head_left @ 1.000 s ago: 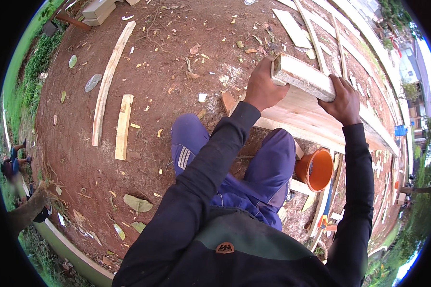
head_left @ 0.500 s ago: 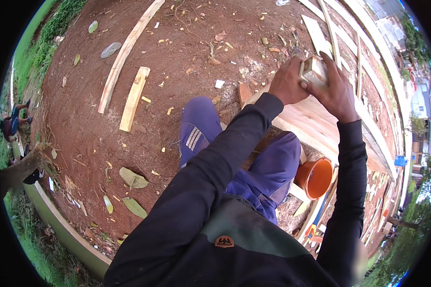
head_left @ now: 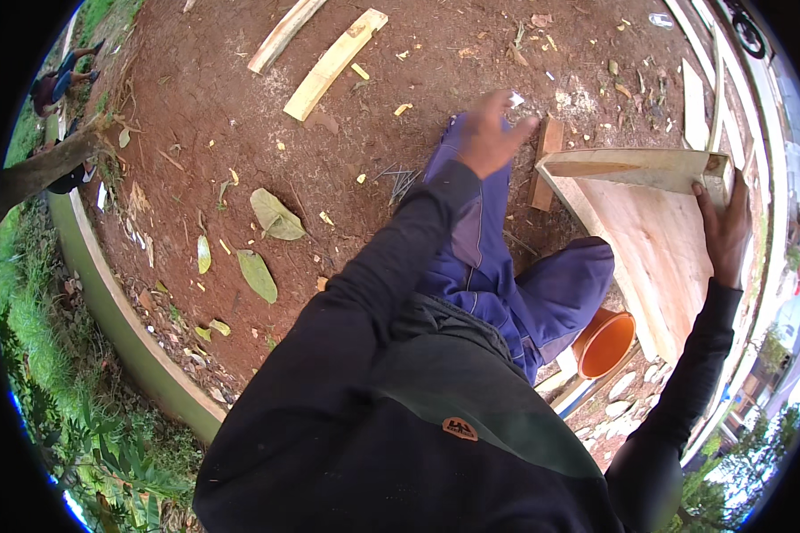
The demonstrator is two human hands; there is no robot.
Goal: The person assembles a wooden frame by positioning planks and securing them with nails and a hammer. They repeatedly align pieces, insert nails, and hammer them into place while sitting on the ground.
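In the head view, my right grip [head_left: 727, 233] is closed on the far-right end of a timber rail [head_left: 631, 163], which runs along the top edge of a wide wooden board [head_left: 671, 231]. My left grip [head_left: 492, 135] is spread open and empty, near my left knee. A reddish block [head_left: 551, 138] lies by the rail's left end; an orange bucket [head_left: 607, 345] stands by my right knee.

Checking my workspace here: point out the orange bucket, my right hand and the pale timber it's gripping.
Orange bucket [head_left: 608, 343]: head view, on its inner wall.
Right hand [head_left: 731, 229]: head view, on the back of the hand.
Pale timber [head_left: 631, 166]: head view, middle of its long side.
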